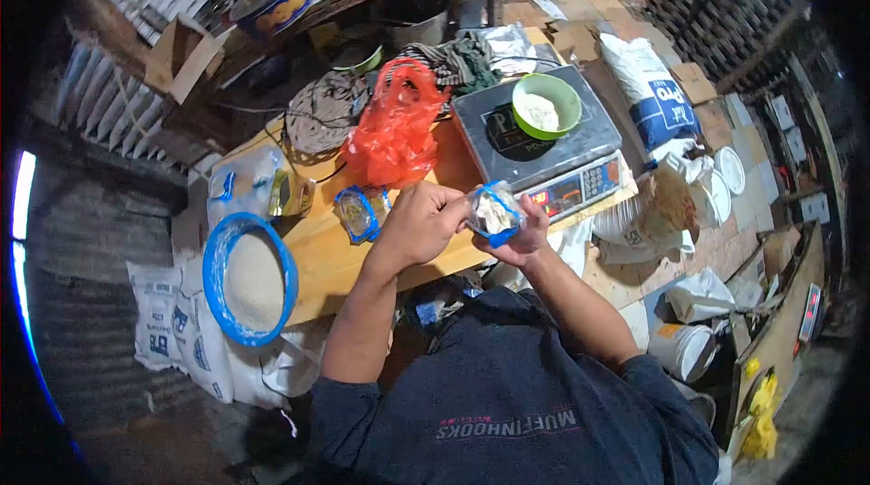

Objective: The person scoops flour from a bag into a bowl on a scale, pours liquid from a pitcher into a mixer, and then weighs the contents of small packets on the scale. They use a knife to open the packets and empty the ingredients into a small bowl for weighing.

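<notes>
My right hand (526, 245) is wrapped round a small clear plastic pack with blue edging (496, 213), which holds something white. Close against the pack's left side, my left hand (424, 224) has its fingers pinched together; what is between them, if anything, is hidden. A similar blue-edged pack (360, 216) lies on the wooden table (331, 272), just left of my left hand. Beyond my right hand stands a digital scale (594, 184), its display lit red. On its platform sits a green bowl (566, 104) with white powder in it.
A blue basin (211, 272) of pale grainy material sits at the table's left edge. Behind my hands lies a red plastic bag (399, 127), beside a coiled striped cloth (319, 113). Sacks (648, 86) and white buckets (681, 351) stand on the right.
</notes>
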Action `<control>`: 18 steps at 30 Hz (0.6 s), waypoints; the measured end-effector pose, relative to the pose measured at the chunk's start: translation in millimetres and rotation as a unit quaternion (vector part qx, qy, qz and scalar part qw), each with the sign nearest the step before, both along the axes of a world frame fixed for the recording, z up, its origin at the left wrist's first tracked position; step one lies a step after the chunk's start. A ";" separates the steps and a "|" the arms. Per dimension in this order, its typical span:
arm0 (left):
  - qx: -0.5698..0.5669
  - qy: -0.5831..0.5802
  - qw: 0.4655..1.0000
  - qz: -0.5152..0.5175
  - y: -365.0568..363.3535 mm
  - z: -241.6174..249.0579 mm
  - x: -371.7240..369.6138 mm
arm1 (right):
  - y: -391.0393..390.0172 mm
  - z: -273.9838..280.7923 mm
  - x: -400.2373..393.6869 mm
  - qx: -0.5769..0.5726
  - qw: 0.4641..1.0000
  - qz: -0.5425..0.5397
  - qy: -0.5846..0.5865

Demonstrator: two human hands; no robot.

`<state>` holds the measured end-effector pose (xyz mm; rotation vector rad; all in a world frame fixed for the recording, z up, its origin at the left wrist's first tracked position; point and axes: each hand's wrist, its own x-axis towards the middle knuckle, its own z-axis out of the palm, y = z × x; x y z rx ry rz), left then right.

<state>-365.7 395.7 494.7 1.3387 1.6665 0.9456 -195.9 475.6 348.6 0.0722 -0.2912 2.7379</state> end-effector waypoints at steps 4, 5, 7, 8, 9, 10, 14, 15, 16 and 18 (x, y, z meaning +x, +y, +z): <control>0.101 0.088 0.985 0.109 8.9 12.2 22.3 | 14.5 25.9 28.0 0.045 0.991 -0.083 -0.097; 0.122 0.086 0.982 0.116 10.2 9.1 20.9 | 22.7 16.0 37.9 0.037 0.980 -0.127 -0.146; 0.160 0.034 0.979 0.122 9.8 -6.3 16.0 | 46.5 20.9 54.2 0.063 0.964 -0.211 -0.150; 0.152 0.044 0.981 0.113 7.2 -16.3 11.6 | 57.6 29.6 61.5 0.061 0.947 -0.267 -0.167; 0.144 0.055 0.983 0.104 3.1 -26.4 5.2 | 81.4 13.7 84.2 0.078 0.951 -0.251 -0.164; 0.136 0.067 0.984 0.096 -1.8 -39.4 -3.2 | 104.8 -1.1 102.9 0.096 0.954 -0.235 -0.160; -0.031 0.203 0.976 0.067 -41.6 -126.2 -38.9 | 143.3 42.0 129.2 0.194 0.874 -0.361 -0.259; -0.056 0.228 0.971 0.053 -55.4 -152.1 -46.3 | 153.1 43.7 135.6 0.222 0.849 -0.363 -0.314; -0.109 0.248 0.961 0.056 -67.2 -160.6 -47.5 | 159.7 48.3 135.6 0.238 0.844 -0.356 -0.322; -0.215 0.288 0.931 0.062 -87.2 -173.2 -47.8 | 166.6 62.2 132.8 0.270 0.835 -0.341 -0.337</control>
